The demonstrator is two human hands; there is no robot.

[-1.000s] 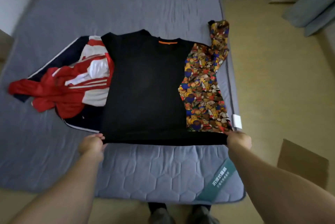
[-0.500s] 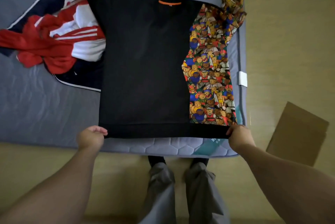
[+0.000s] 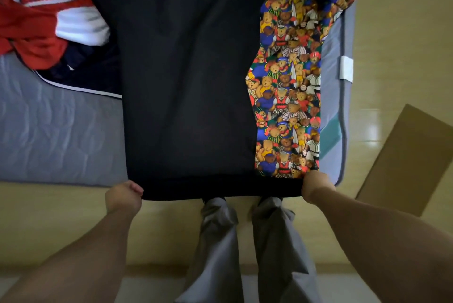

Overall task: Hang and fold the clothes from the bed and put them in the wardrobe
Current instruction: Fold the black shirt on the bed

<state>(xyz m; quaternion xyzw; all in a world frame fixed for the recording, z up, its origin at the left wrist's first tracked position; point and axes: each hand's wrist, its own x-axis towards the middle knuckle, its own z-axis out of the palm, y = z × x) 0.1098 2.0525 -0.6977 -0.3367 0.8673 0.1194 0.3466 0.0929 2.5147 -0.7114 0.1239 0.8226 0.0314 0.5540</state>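
Both hands grip the black sweatshirt (image 3: 186,77) at its hem: left hand (image 3: 123,196) w/ fingers curled shut on the left corner, right hand (image 3: 317,186) pinching the right corner. Vs 0.5 s ago, the hem has been dragged past the bed (image 3: 49,136) edge and now hangs over the floor above the person's grey trousers (image 3: 215,248). Beyond the right fingers lies the teddy-bear print garment (image 3: 286,97); beyond the left fingers, the red/white/navy jacket (image 3: 46,21), both unmoved. A cardboard piece (image 3: 407,160) lies on the floor, right of the right hand.
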